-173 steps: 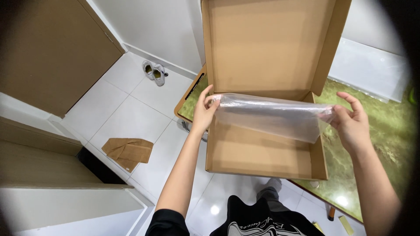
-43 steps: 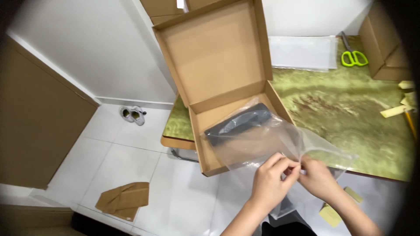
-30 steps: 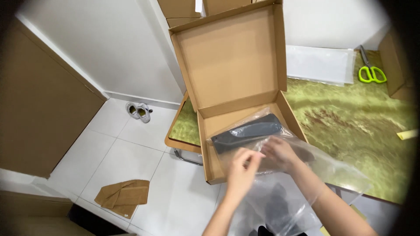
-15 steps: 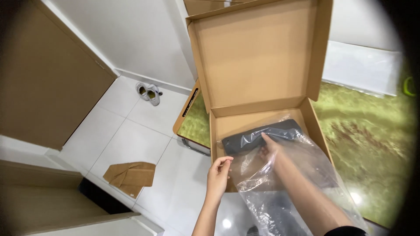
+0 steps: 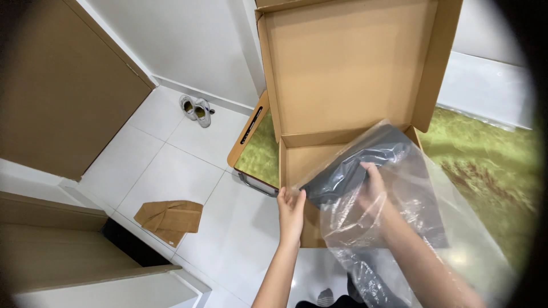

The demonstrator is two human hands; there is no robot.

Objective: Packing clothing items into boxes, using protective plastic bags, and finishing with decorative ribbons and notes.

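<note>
- Since half a second back, my right hand (image 5: pixel 372 191) has gone deeper into the clear plastic bag (image 5: pixel 399 228), and the dark flat item (image 5: pixel 357 168) has risen off the box floor, tilted up toward the lid.
- Nearest me, my right forearm runs up from the lower right, sleeved by the bag all the way; the loose film trails down over it toward my body.
- My right hand, inside the bag, is clenched on the near edge of the dark flat item, fingers curled over it, seen through the plastic.
- My left hand (image 5: pixel 291 208) sits outside the bag, just left of it, fingers up and pressed against the bag's mouth edge and the front left wall of the cardboard box (image 5: pixel 291 165); I cannot tell if it pinches the film or only steadies it.
- The relation that counts: the dark item lies up and a little left from my right hand, its long axis slanting from lower left to upper right, over the box's open tray. The right hand is on it; the left is beside its lower left corner.
- Beyond, the box lid (image 5: pixel 342 68) stands upright, and the box rests on the green desk (image 5: pixel 485 165).
- Farther off on the white floor: a folded cardboard piece (image 5: pixel 169 219) and a pair of shoes (image 5: pixel 195 108) by the wall.
</note>
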